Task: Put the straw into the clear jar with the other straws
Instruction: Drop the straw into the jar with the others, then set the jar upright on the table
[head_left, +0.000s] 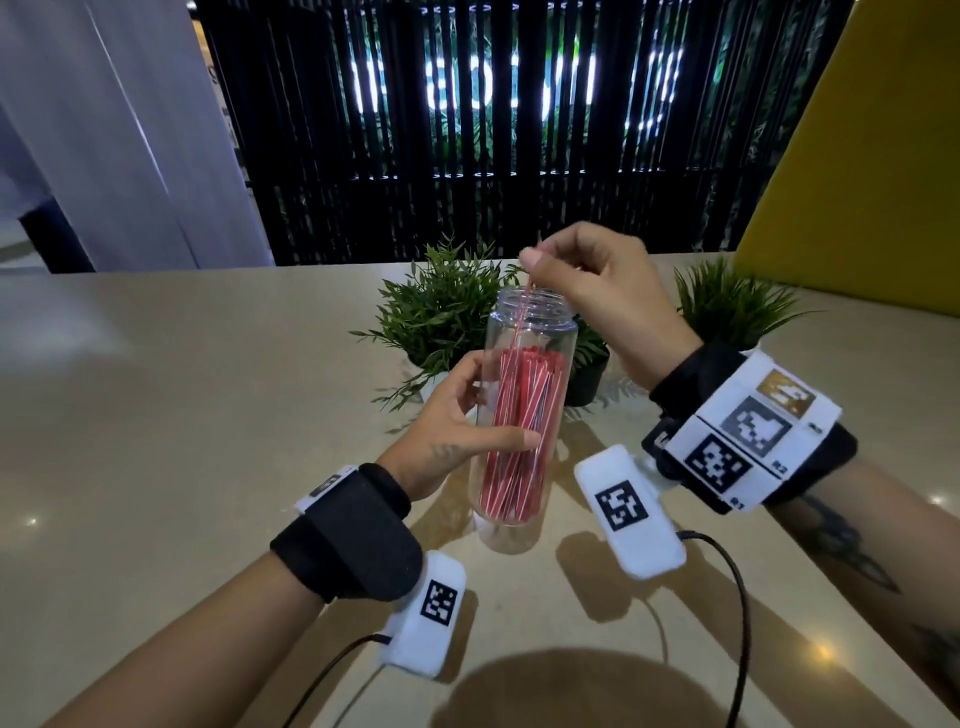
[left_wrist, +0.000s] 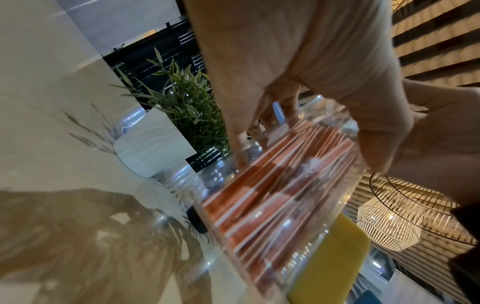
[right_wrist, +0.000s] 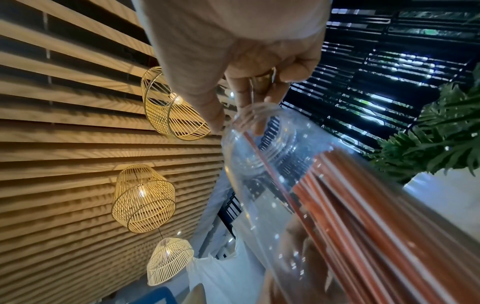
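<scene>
A tall clear jar (head_left: 540, 322) stands on the beige table (head_left: 156, 415), holding a bundle of several red-and-white straws (head_left: 519, 436). My left hand (head_left: 457, 426) grips the jar's side around its middle, thumb in front, fingers behind. Above the jar's open mouth my right hand (head_left: 587, 291) pinches the top end of one red straw (head_left: 522, 317). That straw runs down through the mouth into the jar toward the bundle. In the right wrist view the straw (right_wrist: 270, 170) slants inside the clear jar (right_wrist: 259, 205) beside the other straws (right_wrist: 376, 216). The left wrist view shows the straws (left_wrist: 272, 195) through the wall.
Two small potted green plants stand just behind the jar: one in a white pot (head_left: 441, 312), one in a dark pot (head_left: 589, 374). A third plant (head_left: 732, 306) stands at the right. A yellow chair back (head_left: 857, 130) rises at the far right. Black cables (head_left: 737, 597) trail from my wrists.
</scene>
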